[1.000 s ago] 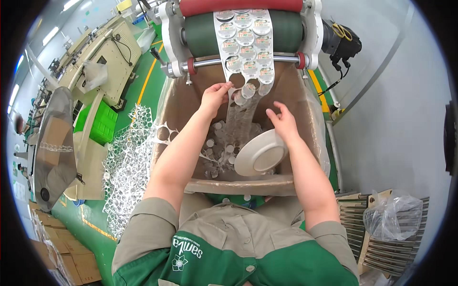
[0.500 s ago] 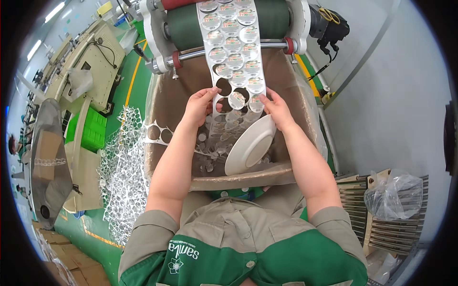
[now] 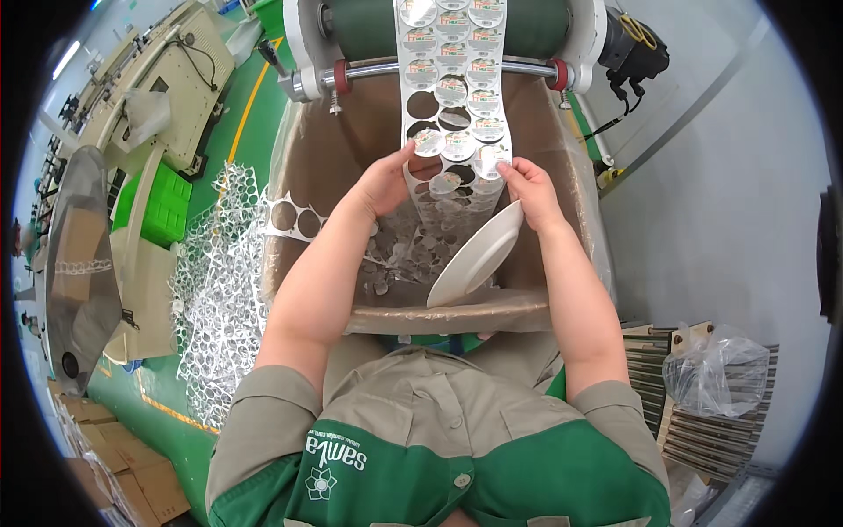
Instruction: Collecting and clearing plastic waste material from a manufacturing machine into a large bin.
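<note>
a large cardboard box [image 3: 562,140], lined with clear plastic film, stands on the green floor [image 3: 255,97] and carries the work. loose round foil discs [image 3: 395,263] lie scattered over its bottom. a white plate [image 3: 479,255] leans tilted inside, against the near right wall. a punched strip with round holes [image 3: 294,215] hangs over the left rim. on the floor just left of the box lies a heap of white punched-out webbing [image 3: 215,290], and flat cardboard [image 3: 114,465] lies further out.
</note>
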Demonstrator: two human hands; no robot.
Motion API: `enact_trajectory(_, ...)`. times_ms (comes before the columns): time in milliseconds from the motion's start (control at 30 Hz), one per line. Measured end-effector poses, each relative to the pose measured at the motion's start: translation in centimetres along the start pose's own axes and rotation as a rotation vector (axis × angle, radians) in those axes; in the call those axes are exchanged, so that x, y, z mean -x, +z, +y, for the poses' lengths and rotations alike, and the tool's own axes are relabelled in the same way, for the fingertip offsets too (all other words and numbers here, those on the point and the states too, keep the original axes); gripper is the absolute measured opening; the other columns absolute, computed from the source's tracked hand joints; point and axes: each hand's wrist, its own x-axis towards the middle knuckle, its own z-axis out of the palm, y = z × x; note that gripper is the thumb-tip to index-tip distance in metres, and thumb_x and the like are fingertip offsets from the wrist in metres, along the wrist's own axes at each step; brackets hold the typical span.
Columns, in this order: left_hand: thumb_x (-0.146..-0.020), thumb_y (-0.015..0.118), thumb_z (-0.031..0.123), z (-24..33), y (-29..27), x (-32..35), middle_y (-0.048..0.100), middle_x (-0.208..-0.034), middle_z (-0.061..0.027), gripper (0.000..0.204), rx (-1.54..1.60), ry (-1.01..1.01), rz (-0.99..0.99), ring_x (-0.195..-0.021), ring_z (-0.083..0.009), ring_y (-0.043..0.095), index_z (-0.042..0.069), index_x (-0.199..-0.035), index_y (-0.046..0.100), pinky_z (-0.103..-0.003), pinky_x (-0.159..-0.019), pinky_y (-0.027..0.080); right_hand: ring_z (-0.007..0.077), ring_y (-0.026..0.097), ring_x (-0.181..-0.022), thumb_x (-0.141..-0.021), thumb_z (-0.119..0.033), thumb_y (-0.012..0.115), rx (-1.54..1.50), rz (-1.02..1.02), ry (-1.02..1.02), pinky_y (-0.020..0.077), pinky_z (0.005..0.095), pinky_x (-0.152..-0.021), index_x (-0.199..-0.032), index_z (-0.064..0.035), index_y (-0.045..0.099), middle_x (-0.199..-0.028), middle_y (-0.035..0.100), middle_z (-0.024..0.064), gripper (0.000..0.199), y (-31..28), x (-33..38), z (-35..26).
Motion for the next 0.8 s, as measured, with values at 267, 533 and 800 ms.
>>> enact_trajectory(267,-0.086,0.033,0.076,0.6,-2.5,0.2,0.059,-0.126,-0.018,0.088,0.117,-0.179,-0.301,-0.112,-0.0346,0.059,0.004,-0.135,0.048,-0.043,-0.087,0.047,0.004,0.05,-0.061,-0.089,-0.018,0.067,0.253,-0.073,-0.008,0.0407,0.0197,-0.057,-0.096,-0.0018,0.069,-0.078,0.064,-0.0031,0.018,0.6,0.7,-0.5)
enact_trajectory(533,-0.103,0.032,0.042,0.2,-1.1,0.1,0.056,-0.086,-0.0039,0.05,0.166,-0.077,-0.142,-0.073,-0.0162,0.049,0.005,-0.132,0.048,-0.031,-0.075,0.043,0.0043,0.053,-0.072,-0.086,-0.017,0.071,0.35,-0.131,-0.059,0.0431,0.0207,-0.068,-0.098,-0.0029,0.067,-0.079,0.064,-0.0028,0.019,0.5,0.2,0.9)
enact_trajectory(800,-0.098,0.053,0.029,-0.5,-3.3,-0.8,0.062,-0.112,-0.0084,0.04,0.066,0.014,-0.24,-0.097,-0.0199,0.063,0.005,-0.13,0.05,-0.04,-0.091,0.049,0.0017,0.053,-0.073,-0.084,-0.008,0.07,0.225,-0.118,-0.041,0.0415,0.0192,-0.07,-0.135,-0.0035,0.047,-0.08,0.063,-0.0037,0.056,-0.2,-0.6,1.9)
